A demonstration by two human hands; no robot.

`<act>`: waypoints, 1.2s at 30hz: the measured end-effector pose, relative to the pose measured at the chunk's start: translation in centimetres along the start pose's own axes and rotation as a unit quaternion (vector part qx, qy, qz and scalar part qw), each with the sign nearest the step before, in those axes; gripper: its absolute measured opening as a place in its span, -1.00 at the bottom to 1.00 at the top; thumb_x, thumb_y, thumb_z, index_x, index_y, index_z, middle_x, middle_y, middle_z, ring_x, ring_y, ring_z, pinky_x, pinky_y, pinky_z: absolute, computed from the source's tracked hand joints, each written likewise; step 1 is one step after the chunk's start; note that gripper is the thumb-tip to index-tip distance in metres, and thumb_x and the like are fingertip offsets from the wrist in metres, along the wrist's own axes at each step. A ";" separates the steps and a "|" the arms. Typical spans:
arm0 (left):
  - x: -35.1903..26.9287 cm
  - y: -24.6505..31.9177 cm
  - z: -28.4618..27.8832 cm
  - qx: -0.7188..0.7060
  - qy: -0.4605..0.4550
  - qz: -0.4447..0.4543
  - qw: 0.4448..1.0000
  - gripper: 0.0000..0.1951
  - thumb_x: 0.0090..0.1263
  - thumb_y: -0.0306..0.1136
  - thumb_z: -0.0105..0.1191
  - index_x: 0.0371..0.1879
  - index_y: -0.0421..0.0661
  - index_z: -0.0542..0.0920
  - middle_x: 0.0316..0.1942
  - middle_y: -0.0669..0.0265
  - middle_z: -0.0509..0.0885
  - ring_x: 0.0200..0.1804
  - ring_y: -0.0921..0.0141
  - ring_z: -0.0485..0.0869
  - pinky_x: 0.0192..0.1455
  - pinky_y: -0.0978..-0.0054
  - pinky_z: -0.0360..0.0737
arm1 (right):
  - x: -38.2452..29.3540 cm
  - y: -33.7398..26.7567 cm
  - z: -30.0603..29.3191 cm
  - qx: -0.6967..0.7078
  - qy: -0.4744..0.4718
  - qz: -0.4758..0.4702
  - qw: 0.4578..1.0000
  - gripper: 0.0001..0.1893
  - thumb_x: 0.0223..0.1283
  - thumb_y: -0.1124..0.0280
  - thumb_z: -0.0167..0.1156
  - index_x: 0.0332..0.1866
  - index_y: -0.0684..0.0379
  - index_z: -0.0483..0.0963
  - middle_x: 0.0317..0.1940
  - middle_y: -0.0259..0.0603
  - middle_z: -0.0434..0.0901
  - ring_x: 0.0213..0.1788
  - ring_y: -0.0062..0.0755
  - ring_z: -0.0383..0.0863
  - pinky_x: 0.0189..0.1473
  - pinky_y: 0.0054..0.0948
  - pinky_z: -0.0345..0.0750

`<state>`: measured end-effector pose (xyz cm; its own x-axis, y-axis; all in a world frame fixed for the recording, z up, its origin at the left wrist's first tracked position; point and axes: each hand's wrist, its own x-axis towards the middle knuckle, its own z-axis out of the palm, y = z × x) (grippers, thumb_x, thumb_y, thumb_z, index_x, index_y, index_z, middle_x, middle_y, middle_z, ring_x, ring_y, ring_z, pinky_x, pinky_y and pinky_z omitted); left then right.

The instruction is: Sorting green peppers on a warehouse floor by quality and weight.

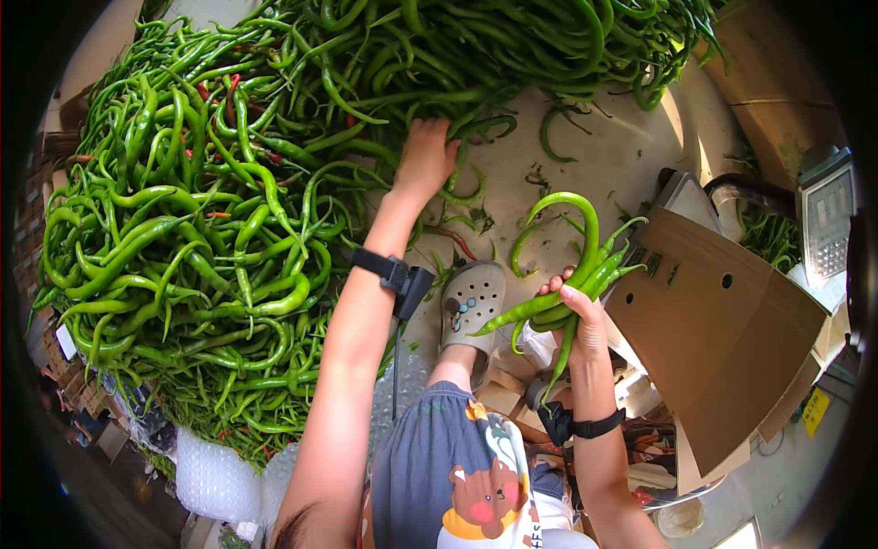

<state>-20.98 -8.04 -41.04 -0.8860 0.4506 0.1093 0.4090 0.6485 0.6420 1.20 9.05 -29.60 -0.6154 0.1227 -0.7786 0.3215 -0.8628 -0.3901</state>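
Observation:
A bunch of several long green chili peppers (588, 271) is gripped in my right hand (584, 322), with tips and stems sticking out on both sides of the fist. My left hand (426, 154) reaches to the lower edge of the far heap of green chili peppers (439, 41). Its fingertips are hidden against the peppers, so whether they grasp one is unclear. To the left of that forearm rises a large heap of glossy green peppers (206, 274), with a few red peppers (233, 96) among them.
A cardboard box (720, 329) with raised flaps stands to the right, beside a scale display (826, 213). Loose peppers and leafy scraps lie on the pale floor (617, 147). My clog (473, 302) is between the heap and the box. Bubble wrap (216, 473) borders the left heap.

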 end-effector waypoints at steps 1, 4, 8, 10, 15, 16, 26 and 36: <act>0.2 0.4 -0.5 -0.010 -0.004 0.003 1.000 -0.74 0.12 -0.48 0.12 -0.19 -0.30 0.54 -0.24 0.01 0.56 -0.13 0.02 0.46 -0.04 0.23 0.43 | -0.2 -0.2 -0.1 0.001 0.000 -0.002 1.000 -0.67 -0.05 0.52 0.26 -0.15 0.18 0.34 -0.32 -0.21 0.52 -0.16 -0.29 0.54 -0.02 -0.34 0.47; -0.9 2.1 -5.0 -0.298 -0.096 -0.176 0.933 -0.75 0.27 -0.45 0.07 -0.13 -0.31 0.53 -0.22 0.05 0.63 -0.22 0.13 0.63 -0.12 0.36 0.55 | -0.4 -0.8 -0.5 0.005 0.006 -0.016 1.000 -0.66 -0.05 0.52 0.25 -0.14 0.19 0.34 -0.31 -0.20 0.52 -0.16 -0.29 0.54 -0.02 -0.33 0.46; -2.5 4.6 -8.6 -0.655 -0.082 -0.250 0.708 -0.76 0.40 -0.40 -0.03 -0.05 -0.26 0.48 -0.15 0.02 0.60 -0.10 0.17 0.65 -0.01 0.25 0.60 | -0.1 -0.8 -0.8 0.018 0.019 -0.031 0.999 -0.65 -0.05 0.53 0.25 -0.12 0.21 0.33 -0.31 -0.19 0.51 -0.16 -0.28 0.54 0.00 -0.33 0.47; -2.9 5.2 -9.7 -0.689 -0.090 -0.278 0.663 -0.74 0.40 -0.37 -0.04 -0.03 -0.26 0.46 -0.11 -0.01 0.58 -0.08 0.12 0.63 0.02 0.17 0.60 | -0.3 -0.9 -0.4 0.015 0.024 -0.035 0.999 -0.63 -0.03 0.53 0.24 -0.08 0.23 0.33 -0.31 -0.19 0.52 -0.16 -0.28 0.54 0.01 -0.33 0.47; -3.7 6.1 -9.8 -0.744 -0.090 -0.286 0.597 -0.81 0.40 -0.43 -0.07 -0.08 -0.20 0.46 -0.07 -0.04 0.56 -0.06 0.11 0.62 0.01 0.16 0.61 | -0.7 -1.2 -0.5 -0.005 0.009 -0.040 0.999 -0.62 -0.02 0.52 0.24 -0.07 0.23 0.32 -0.30 -0.18 0.51 -0.16 -0.26 0.53 0.00 -0.31 0.46; -3.8 6.2 -9.3 -0.712 -0.053 -0.306 0.630 -0.88 0.37 -0.51 -0.07 -0.17 -0.17 0.46 -0.17 0.05 0.59 -0.20 0.24 0.65 -0.07 0.27 0.63 | -0.8 -1.3 -0.4 -0.006 0.010 -0.045 0.999 -0.62 -0.03 0.52 0.24 -0.07 0.23 0.32 -0.30 -0.18 0.51 -0.15 -0.26 0.53 0.00 -0.31 0.46; -1.9 4.7 3.5 -0.050 0.075 -0.258 0.962 -0.63 0.07 -0.48 0.22 -0.18 -0.31 0.39 -0.31 -0.12 0.60 -0.19 -0.04 0.59 -0.21 0.21 0.53 | -1.5 -1.2 -0.4 -0.007 0.020 -0.062 0.998 -0.65 -0.04 0.52 0.22 -0.10 0.22 0.32 -0.30 -0.18 0.48 -0.16 -0.27 0.51 0.03 -0.30 0.46; -7.0 6.4 -4.5 -0.545 0.127 -0.263 0.786 -0.80 0.32 -0.50 0.06 -0.08 -0.09 0.54 -0.10 0.23 0.64 -0.01 0.47 0.54 0.11 0.50 0.38 | -1.4 -1.4 -1.0 -0.016 0.024 -0.067 0.997 -0.63 -0.05 0.53 0.23 -0.09 0.21 0.32 -0.30 -0.18 0.49 -0.17 -0.27 0.52 0.02 -0.30 0.47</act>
<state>-13.12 -9.78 -34.30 -0.9415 0.0696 -0.3297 -0.3359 -0.2701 0.9023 2.38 10.58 -28.44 -0.6189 0.2598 -0.7412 0.2627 -0.8209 -0.5071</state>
